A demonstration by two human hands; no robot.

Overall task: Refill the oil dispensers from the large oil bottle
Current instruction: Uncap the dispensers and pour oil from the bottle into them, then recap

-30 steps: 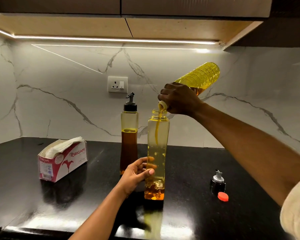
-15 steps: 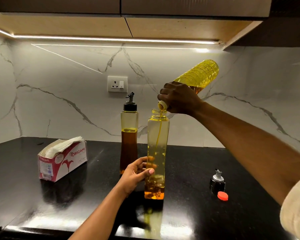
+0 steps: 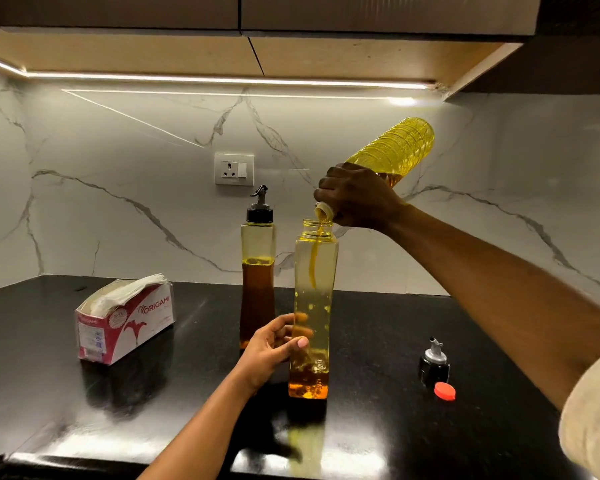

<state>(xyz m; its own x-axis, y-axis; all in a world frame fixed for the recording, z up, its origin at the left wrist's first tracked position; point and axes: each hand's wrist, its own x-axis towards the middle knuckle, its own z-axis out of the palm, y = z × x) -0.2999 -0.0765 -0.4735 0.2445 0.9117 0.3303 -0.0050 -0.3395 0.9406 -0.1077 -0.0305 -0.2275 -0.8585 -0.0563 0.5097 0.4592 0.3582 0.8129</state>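
My right hand [image 3: 357,197] grips the neck of the large yellow oil bottle [image 3: 397,150], tilted mouth-down over the open dispenser [image 3: 314,299]. A thin stream of oil falls into that tall clear square dispenser, which holds a shallow amber layer at its bottom. My left hand [image 3: 274,344] holds the dispenser's lower part, thumb in front and fingers behind. A second dispenser [image 3: 258,271] with a black pourer cap stands just behind it to the left, about half full of darker oil. The removed pourer cap [image 3: 434,362] and a red bottle cap [image 3: 444,390] lie on the counter at right.
A red and white tissue box [image 3: 125,320] lies on the black counter [image 3: 49,375] at left. A wall socket [image 3: 234,169] sits on the marble backsplash behind. Wooden cabinets hang overhead with a light strip beneath.
The large bottle has tipped up slightly further and the oil stream keeps running. Both hands and the dispenser stay in place.
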